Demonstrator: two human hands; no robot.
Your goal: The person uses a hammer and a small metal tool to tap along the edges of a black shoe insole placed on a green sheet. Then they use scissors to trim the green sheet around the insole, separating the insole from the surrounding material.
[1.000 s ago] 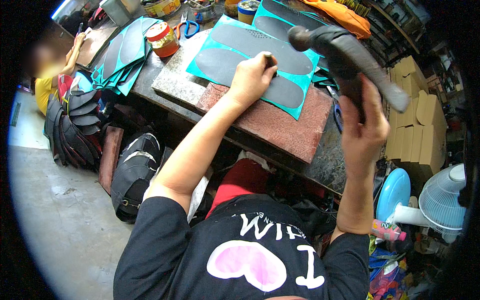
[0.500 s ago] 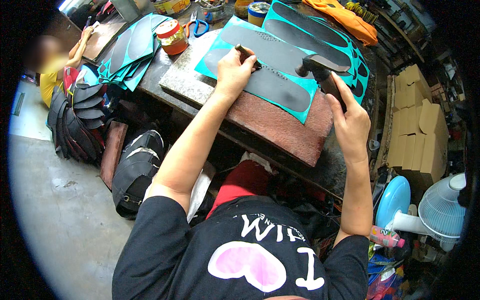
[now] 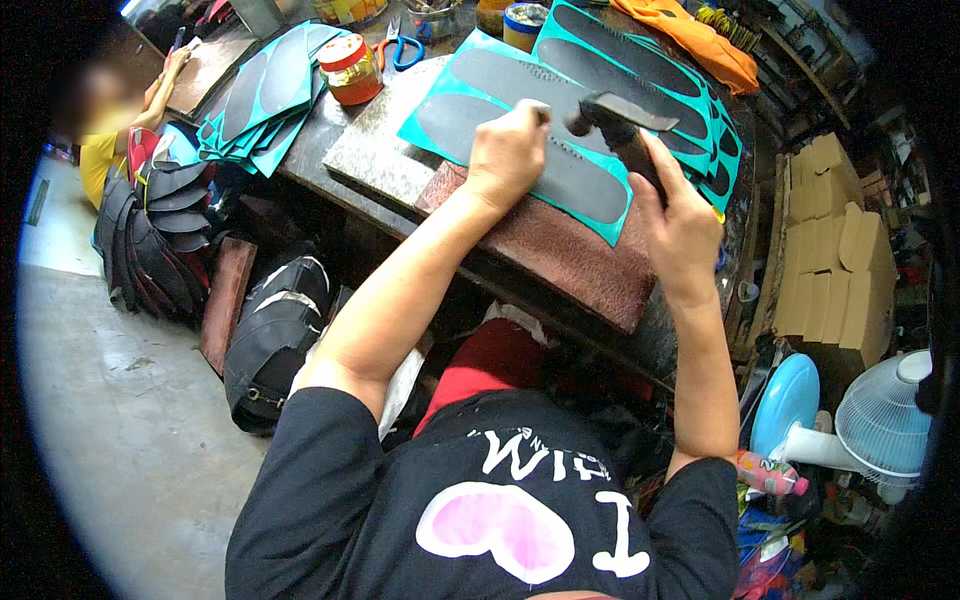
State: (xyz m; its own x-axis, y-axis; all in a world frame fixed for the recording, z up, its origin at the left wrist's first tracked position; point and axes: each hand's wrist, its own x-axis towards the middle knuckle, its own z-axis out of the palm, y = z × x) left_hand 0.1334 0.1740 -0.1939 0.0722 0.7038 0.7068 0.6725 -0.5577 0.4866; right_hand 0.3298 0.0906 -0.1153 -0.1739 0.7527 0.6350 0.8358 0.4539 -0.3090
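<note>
My left hand (image 3: 508,158) is closed round a short dark punch (image 3: 541,113), of which mostly the top end shows; its tip is hidden behind my fist. Beneath it lies a teal sheet (image 3: 618,226) printed with long dark-grey sole shapes (image 3: 585,190). Rows of small dark marks run along the shapes. In my right hand (image 3: 685,240), a hammer (image 3: 622,112) is held by its dark handle, its head above the sheet and to the right of the punch, apart from it. The sheet rests partly on a reddish-brown block (image 3: 590,265) and partly over a grey stone slab (image 3: 365,150).
More teal sheets are piled at the far right (image 3: 610,72) and left (image 3: 270,85). A red-lidded jar (image 3: 352,72), scissors (image 3: 405,50) and an orange cloth (image 3: 690,40) lie beyond. Cartons (image 3: 830,240) and a fan (image 3: 885,415) stand right; another person (image 3: 95,160) works far left.
My left hand has moved right along the sheet with the punch. The hammer has shifted slightly left and up, closer to the punch.
</note>
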